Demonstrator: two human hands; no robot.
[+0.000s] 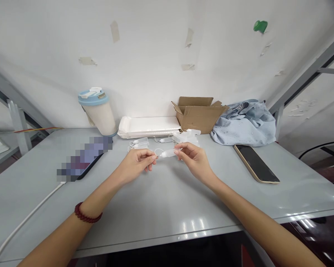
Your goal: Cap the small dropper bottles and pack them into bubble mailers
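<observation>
A small translucent white squeeze bottle (168, 153) with a narrow tip lies sideways just above the table. My right hand (194, 162) pinches its base end between thumb and fingers. At the tip end, my left hand (137, 164) is closed in a pinch; whatever sits between its fingertips is too small to make out. A thin white loop (158, 150) curves up beside the tip. Behind my left hand lie several similar bottles (140, 141) with loops, and another bottle (166, 139) rests further right. A heap of translucent white pieces (187, 137) is behind my right hand.
At the back stand a cream tumbler (100, 115) with a blue lid, white flat packs (150, 125), an open cardboard box (199, 118) and bunched blue cloth (245, 124). A phone (256, 163) lies right. Left is a blurred-out phone (89, 167) with a white cable (30, 215).
</observation>
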